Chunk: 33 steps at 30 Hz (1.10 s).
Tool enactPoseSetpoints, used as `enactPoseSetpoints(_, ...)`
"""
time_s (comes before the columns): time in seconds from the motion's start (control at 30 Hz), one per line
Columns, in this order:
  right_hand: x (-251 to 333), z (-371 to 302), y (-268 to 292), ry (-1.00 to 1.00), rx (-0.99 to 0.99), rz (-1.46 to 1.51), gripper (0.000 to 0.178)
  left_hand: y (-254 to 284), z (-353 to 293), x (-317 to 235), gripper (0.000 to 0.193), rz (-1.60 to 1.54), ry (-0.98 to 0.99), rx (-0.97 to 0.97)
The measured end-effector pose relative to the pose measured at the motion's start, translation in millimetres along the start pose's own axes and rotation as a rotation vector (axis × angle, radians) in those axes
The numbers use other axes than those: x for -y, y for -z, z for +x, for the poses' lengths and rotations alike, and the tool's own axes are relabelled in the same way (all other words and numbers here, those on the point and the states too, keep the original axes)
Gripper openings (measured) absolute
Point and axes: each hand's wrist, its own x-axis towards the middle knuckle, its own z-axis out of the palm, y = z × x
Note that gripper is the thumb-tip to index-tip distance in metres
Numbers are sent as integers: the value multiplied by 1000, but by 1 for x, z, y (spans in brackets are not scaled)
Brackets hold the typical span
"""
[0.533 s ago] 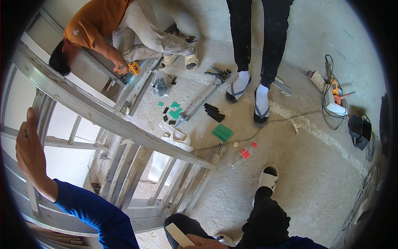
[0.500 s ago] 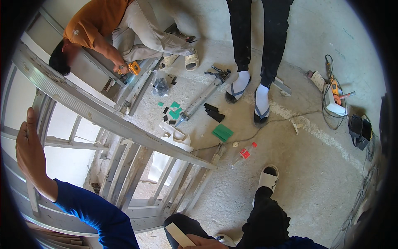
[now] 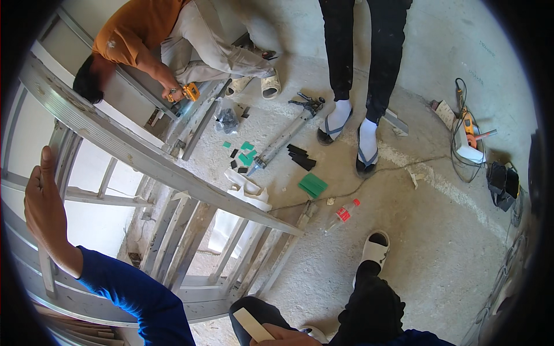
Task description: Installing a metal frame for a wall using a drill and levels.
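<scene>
A large grey metal frame, with a ribbed outer rail and several inner bars, stands tilted along my left side. At its left end, my left hand grips an upright bar, thumb pointing up; part of its fingers is hidden. Low in the view, my right hand holds a flat, pale cream strip in front of my knee. The lower part of that hand is cut off by the picture's edge.
A co-worker crouches at the far left with a yellow power tool. Another person's legs stand ahead. On the concrete floor lie a caulking gun, green pads, black strips, a plastic bottle and a cable.
The whole view has shifted very slightly. Both my hands keep their places on the frame and the pale strip.
</scene>
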Motion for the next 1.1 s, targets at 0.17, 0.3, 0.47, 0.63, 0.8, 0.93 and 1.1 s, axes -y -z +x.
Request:
enactPoseSetpoints(0.17,-15,2,0,100,5,0,22,-1,-1,-2,78,-20,6,12)
enactPoseSetpoints(0.3,-5,1,-1,63,10,24,22,4,0,-4,85,-57,-8,-9)
enactPoseSetpoints(0.47,-6,2,0,78,6,17,21,-1,1,-1,82,-27,-3,-12)
enactPoseSetpoints(0.63,-1,0,2,34,15,-20,21,-2,1,0,79,-24,-14,22)
enactPoseSetpoints(0.8,0,-1,1,30,12,-18,22,-1,1,1,77,-30,-12,7)
enactPoseSetpoints(0.93,-7,-1,0,69,7,3,23,2,-2,-6,76,-8,-2,-4)
enactPoseSetpoints(1.1,0,-1,0,5,2,58,22,4,-2,-8,73,-31,-11,-8)
